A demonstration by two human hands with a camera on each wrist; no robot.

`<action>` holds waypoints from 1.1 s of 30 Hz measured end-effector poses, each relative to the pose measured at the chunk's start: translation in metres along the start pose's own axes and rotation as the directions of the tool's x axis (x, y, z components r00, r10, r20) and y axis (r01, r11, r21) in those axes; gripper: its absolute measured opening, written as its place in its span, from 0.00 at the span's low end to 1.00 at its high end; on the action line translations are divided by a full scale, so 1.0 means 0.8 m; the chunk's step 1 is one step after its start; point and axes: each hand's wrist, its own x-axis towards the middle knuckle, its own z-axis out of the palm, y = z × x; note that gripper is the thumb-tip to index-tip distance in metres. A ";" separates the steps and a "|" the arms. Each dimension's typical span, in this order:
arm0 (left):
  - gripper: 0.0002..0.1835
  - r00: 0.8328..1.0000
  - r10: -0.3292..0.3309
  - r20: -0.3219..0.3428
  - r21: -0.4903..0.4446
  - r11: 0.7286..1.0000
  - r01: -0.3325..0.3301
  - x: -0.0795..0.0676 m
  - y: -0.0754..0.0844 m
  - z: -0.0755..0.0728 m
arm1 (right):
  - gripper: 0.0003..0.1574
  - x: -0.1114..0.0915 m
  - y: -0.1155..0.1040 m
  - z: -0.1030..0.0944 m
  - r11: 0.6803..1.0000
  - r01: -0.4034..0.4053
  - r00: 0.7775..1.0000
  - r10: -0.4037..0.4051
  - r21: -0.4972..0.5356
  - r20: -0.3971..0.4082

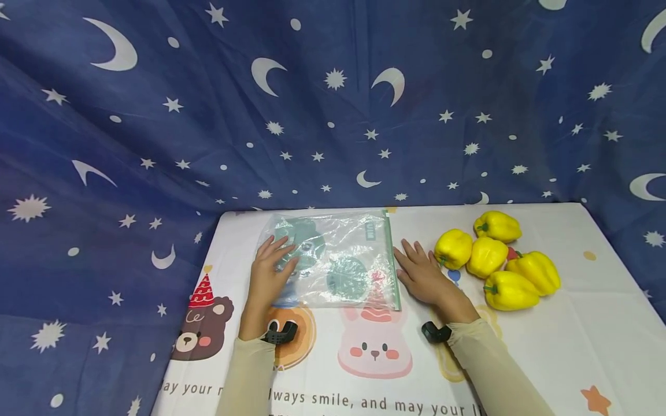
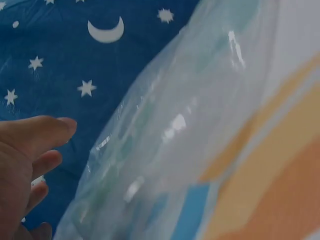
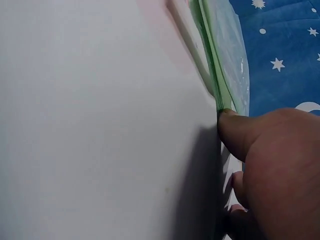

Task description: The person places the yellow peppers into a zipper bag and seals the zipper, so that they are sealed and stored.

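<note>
A clear zip bag point(image 1: 338, 260) with green print lies flat on the table, its green zip edge point(image 1: 392, 260) to the right. Over the bag's left end is my left hand point(image 1: 270, 274), fingers spread and holding nothing. In the left wrist view its fingers point(image 2: 45, 130) appear beside the bag's crinkled plastic point(image 2: 150, 125). My right hand point(image 1: 424, 274) lies just right of the zip edge with extended fingers. The right wrist view has its thumb point(image 3: 240, 131) against the green zip strip point(image 3: 220, 85). Several yellow bell peppers point(image 1: 487, 257) sit to the right of that hand.
A white tablecloth point(image 1: 583, 341) printed with cartoon animals and lettering covers the table. Behind and to the left hangs a dark blue curtain point(image 1: 322, 144) with moons and stars. A black wrist device point(image 1: 281, 333) is worn on each arm.
</note>
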 end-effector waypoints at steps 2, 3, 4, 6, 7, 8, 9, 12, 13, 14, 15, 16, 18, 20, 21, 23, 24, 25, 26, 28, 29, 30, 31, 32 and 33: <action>0.18 0.999 -0.024 0.040 0.004 1.000 0.024 -0.001 -0.008 -0.002 | 0.38 0.001 0.000 0.001 1.000 -0.003 1.000 0.003 0.005 0.003; 0.19 0.998 -0.036 0.058 0.005 0.999 0.036 -0.002 -0.011 -0.002 | 0.39 0.001 0.000 0.001 1.000 -0.004 1.000 0.004 0.009 0.006; 0.19 0.996 -0.045 0.071 0.005 0.999 0.045 -0.003 -0.013 -0.002 | 0.39 0.001 0.000 0.001 1.000 -0.004 1.000 0.004 0.014 0.008; 0.21 0.994 -0.059 0.088 0.009 0.998 0.058 -0.005 -0.018 0.000 | 0.39 0.001 -0.001 0.000 1.000 -0.004 1.000 0.003 0.023 0.012; 0.21 0.994 -0.063 0.093 0.009 0.998 0.063 -0.006 -0.019 0.001 | 0.39 0.001 -0.001 -0.001 1.000 -0.003 1.000 0.003 0.024 0.014; 0.21 0.993 -0.065 0.097 0.008 0.998 0.065 -0.006 -0.021 0.001 | 0.39 0.001 0.000 -0.001 1.000 -0.004 1.000 0.004 0.024 0.017; 0.22 0.993 -0.069 0.101 0.004 0.998 0.069 -0.007 -0.022 0.001 | 0.39 0.001 -0.001 -0.002 1.000 -0.004 1.000 0.003 0.021 0.018; 0.23 0.990 -0.074 0.118 -0.008 0.997 0.076 -0.009 -0.025 0.003 | 0.40 0.001 -0.002 -0.003 1.000 -0.011 1.000 0.011 0.002 0.026; 0.23 0.989 -0.076 0.124 -0.012 0.997 0.078 -0.010 -0.026 0.003 | 0.40 0.001 -0.002 -0.004 1.000 -0.014 0.999 0.014 -0.010 0.029; 0.23 0.988 -0.079 0.130 -0.016 0.997 0.082 -0.010 -0.027 0.004 | 0.41 0.001 -0.003 -0.006 1.000 -0.017 0.999 0.017 -0.023 0.032; 0.23 0.987 -0.085 0.139 -0.020 0.996 0.089 -0.011 -0.028 0.004 | 0.41 0.001 -0.005 -0.008 0.999 -0.020 0.999 0.021 -0.039 0.033; 0.24 0.985 -0.091 0.146 -0.021 0.995 0.095 -0.011 -0.029 0.005 | 0.42 0.002 -0.006 -0.010 0.998 -0.021 0.999 0.022 -0.055 0.032; 0.24 0.982 -0.102 0.157 -0.026 0.994 0.108 -0.011 -0.031 0.005 | 0.43 0.003 -0.008 -0.015 0.996 -0.020 0.999 0.022 -0.082 0.030; 0.25 0.980 -0.114 0.166 -0.025 0.993 0.119 -0.012 -0.033 0.005 | 0.43 0.005 -0.011 -0.018 0.995 -0.018 0.999 0.020 -0.098 0.027; 0.25 0.979 -0.116 0.168 -0.024 0.992 0.122 -0.012 -0.033 0.005 | 0.44 0.007 -0.011 -0.018 0.994 -0.018 0.999 0.021 -0.105 0.025; 0.25 0.979 -0.117 0.168 -0.025 0.992 0.122 -0.012 -0.034 0.005 | 0.44 0.010 -0.012 -0.019 0.994 -0.019 0.999 0.022 -0.106 0.027; 0.25 0.979 -0.118 0.167 -0.022 0.992 0.123 -0.012 -0.035 0.006 | 0.44 0.012 -0.012 -0.018 0.994 -0.020 0.999 0.023 -0.104 0.028; 0.24 0.979 -0.119 0.168 -0.023 0.992 0.124 -0.012 -0.035 0.006 | 0.44 0.013 -0.013 -0.017 0.995 -0.019 0.999 0.022 -0.099 0.029; 0.24 0.978 -0.119 0.169 -0.021 0.992 0.124 -0.013 -0.036 0.006 | 0.44 0.014 -0.013 -0.016 0.996 -0.018 0.999 0.021 -0.093 0.030; 0.23 0.977 -0.119 0.179 -0.014 0.992 0.124 -0.014 -0.037 0.006 | 0.44 0.016 -0.012 -0.013 0.997 -0.013 0.999 0.015 -0.071 0.037; 0.23 0.976 -0.119 0.184 -0.002 0.993 0.122 -0.014 -0.037 0.006 | 0.44 0.016 -0.012 -0.012 0.998 -0.012 0.999 0.014 -0.058 0.043; 0.22 0.975 -0.118 0.189 0.012 0.993 0.118 -0.014 -0.037 0.005 | 0.44 0.017 -0.011 -0.011 0.999 -0.009 0.999 0.012 -0.047 0.051; 0.22 0.974 -0.116 0.195 0.031 0.993 0.112 -0.015 -0.038 0.005 | 0.44 0.017 -0.010 -0.010 0.999 -0.009 0.998 0.011 -0.039 0.061; 0.21 0.973 -0.115 0.201 0.054 0.993 0.106 -0.015 -0.038 0.005 | 0.44 0.018 -0.009 -0.009 0.999 -0.010 0.997 0.013 -0.036 0.070; 0.21 0.972 -0.112 0.205 0.076 0.992 0.098 -0.015 -0.038 0.004 | 0.45 0.018 -0.007 -0.007 0.999 -0.018 0.996 0.021 -0.037 0.083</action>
